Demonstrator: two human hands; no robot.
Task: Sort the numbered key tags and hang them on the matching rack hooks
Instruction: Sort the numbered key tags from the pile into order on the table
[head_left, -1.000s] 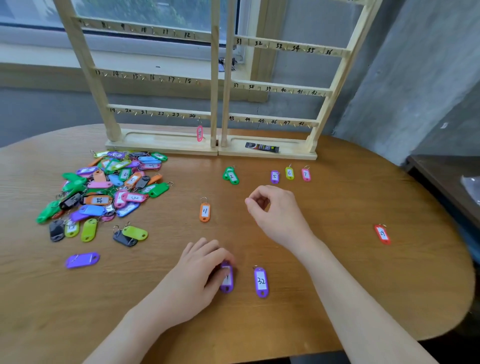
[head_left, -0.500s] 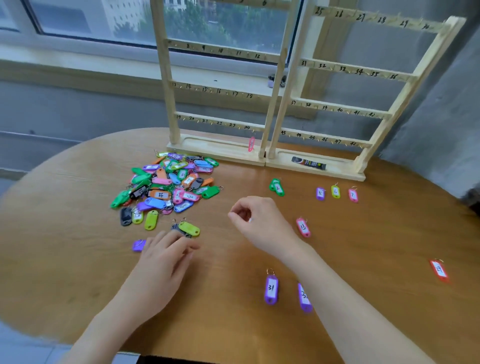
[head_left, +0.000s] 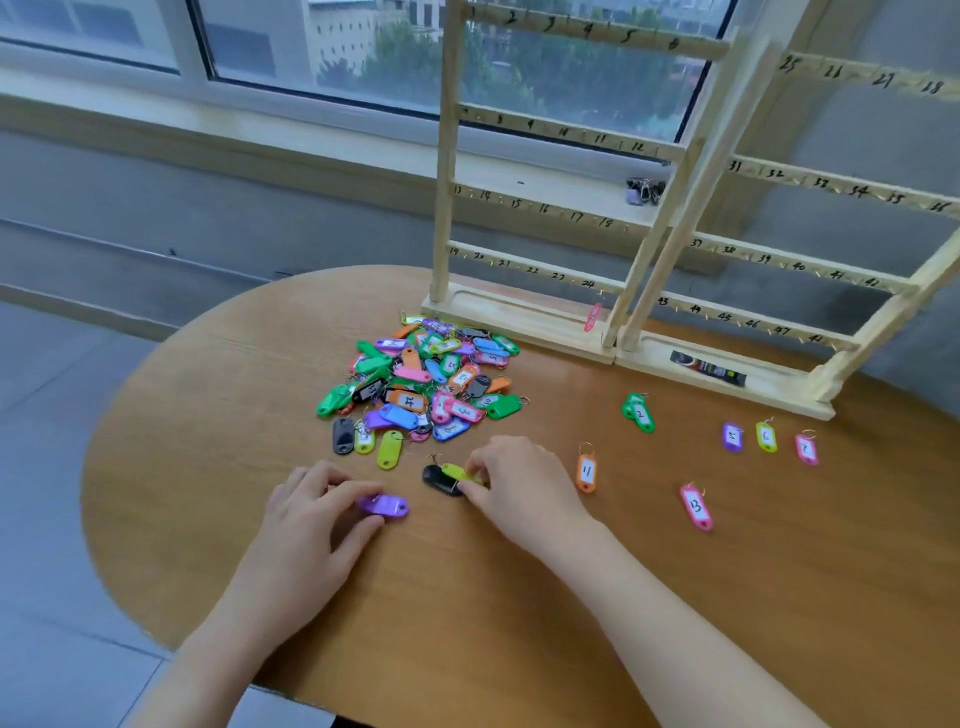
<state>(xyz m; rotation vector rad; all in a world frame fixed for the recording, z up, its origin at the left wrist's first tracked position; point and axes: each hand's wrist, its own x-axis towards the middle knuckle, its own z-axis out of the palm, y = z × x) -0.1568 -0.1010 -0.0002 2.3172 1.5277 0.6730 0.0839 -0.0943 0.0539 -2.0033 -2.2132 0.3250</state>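
Left hand (head_left: 311, 512) now pinches purple tag (head_left: 385, 505); right hand (head_left: 522, 480) moved onto lime tag (head_left: 460, 473), pinching it.

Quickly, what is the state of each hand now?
Left hand: pinches the purple tag lying on the table.
Right hand: pinches the yellow-green tag beside the black tag.

1. A rounded wooden table (head_left: 519, 597) carries a heap of coloured key tags (head_left: 421, 384) at 11 o'clock.
2. Two wooden racks (head_left: 524, 317) stand side by side at 1 o'clock.
3. Loose tags lie at 3 o'clock: orange 11 (head_left: 586, 472), pink 13 (head_left: 696, 506), green 2 (head_left: 640, 413).
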